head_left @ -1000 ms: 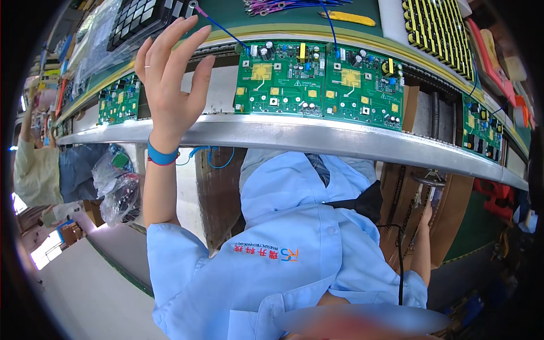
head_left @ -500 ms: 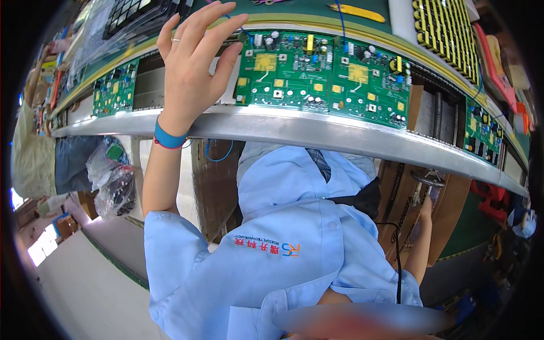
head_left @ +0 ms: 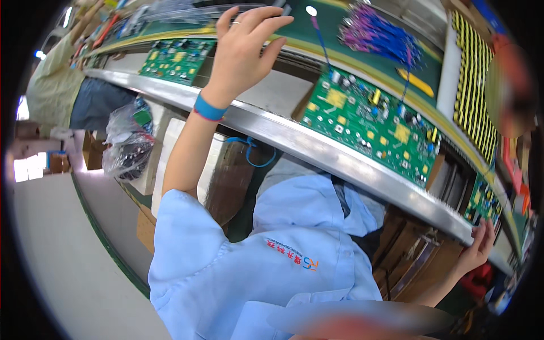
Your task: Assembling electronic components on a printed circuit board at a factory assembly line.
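My left hand (head_left: 245,52) hovers over the conveyor with its fingers spread and nothing in them. It is between a green circuit board (head_left: 174,61) on the left and a pair of joined circuit boards (head_left: 368,123) in the middle. A blue wrist strap (head_left: 209,107) is around that wrist. At the far right, my right hand (head_left: 480,249) is at the metal rail (head_left: 317,146), its fingers extended beside the lower edge of another circuit board (head_left: 483,199). Whether the fingertips touch that board is unclear. Blue wires (head_left: 320,42) rise from the middle boards.
Past the conveyor are a bundle of blue and purple wires (head_left: 378,35), a yellow cutter knife (head_left: 416,83) and rows of yellow-and-black parts (head_left: 475,85). A person (head_left: 54,85) stands at the far left near a plastic bag (head_left: 127,141). Cardboard (head_left: 422,255) sits below the rail.
My right hand has risen from beside the cardboard to the rail at the far-right board. My left hand stays raised and open. The view has tilted, and the middle boards now appear farther right.
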The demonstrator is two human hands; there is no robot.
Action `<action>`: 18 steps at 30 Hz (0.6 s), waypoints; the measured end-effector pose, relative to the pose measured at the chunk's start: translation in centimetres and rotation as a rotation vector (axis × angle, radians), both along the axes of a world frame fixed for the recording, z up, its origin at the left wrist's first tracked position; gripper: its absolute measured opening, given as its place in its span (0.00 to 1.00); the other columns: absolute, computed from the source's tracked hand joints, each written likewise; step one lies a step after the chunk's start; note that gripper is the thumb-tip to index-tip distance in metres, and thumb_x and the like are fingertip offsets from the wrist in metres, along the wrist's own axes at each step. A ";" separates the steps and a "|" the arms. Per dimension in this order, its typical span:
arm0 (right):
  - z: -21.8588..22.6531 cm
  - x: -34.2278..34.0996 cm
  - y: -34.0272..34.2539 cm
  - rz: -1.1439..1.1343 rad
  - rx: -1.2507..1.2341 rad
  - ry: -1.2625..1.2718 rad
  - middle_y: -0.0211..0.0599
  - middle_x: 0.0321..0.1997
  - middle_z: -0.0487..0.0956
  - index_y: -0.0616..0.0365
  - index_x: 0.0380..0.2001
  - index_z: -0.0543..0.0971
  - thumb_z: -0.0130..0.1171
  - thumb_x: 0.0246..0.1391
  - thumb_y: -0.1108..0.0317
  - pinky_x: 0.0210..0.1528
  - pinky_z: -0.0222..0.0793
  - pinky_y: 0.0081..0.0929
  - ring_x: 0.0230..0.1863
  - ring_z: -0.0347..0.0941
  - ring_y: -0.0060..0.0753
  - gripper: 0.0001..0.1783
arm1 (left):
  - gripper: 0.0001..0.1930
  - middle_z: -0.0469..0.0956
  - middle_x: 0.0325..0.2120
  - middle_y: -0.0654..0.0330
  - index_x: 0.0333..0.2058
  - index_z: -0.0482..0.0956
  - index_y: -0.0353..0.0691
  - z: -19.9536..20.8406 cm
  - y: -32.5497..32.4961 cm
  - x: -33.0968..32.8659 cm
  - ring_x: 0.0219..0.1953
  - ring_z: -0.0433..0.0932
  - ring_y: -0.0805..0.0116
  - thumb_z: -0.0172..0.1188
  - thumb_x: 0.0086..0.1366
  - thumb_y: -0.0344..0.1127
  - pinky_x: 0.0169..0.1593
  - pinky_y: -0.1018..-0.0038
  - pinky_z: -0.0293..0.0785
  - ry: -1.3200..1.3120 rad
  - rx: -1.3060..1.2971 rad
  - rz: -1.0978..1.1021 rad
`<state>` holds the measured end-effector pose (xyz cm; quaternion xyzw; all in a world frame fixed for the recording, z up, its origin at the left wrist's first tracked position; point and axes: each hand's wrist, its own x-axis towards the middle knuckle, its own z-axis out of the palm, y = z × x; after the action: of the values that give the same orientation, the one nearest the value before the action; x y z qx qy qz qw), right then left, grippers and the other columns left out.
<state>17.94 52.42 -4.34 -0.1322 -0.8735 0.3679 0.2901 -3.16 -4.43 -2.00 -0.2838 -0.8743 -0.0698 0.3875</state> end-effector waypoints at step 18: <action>7.7 -29.7 -42.7 1.070 0.634 0.265 0.43 0.45 0.74 0.56 0.53 0.71 0.64 0.48 0.68 0.42 0.73 0.40 0.44 0.76 0.49 0.27 | 0.22 0.75 0.45 0.60 0.47 0.76 0.48 6.2 -9.1 -9.0 0.54 0.72 0.60 0.64 0.50 0.32 0.56 0.57 0.60 -0.343 -0.278 0.088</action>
<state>-11.72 9.77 3.33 0.4615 -0.8418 0.1989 0.1970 -12.16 -13.53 4.24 -0.2800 -0.9401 0.0212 0.1930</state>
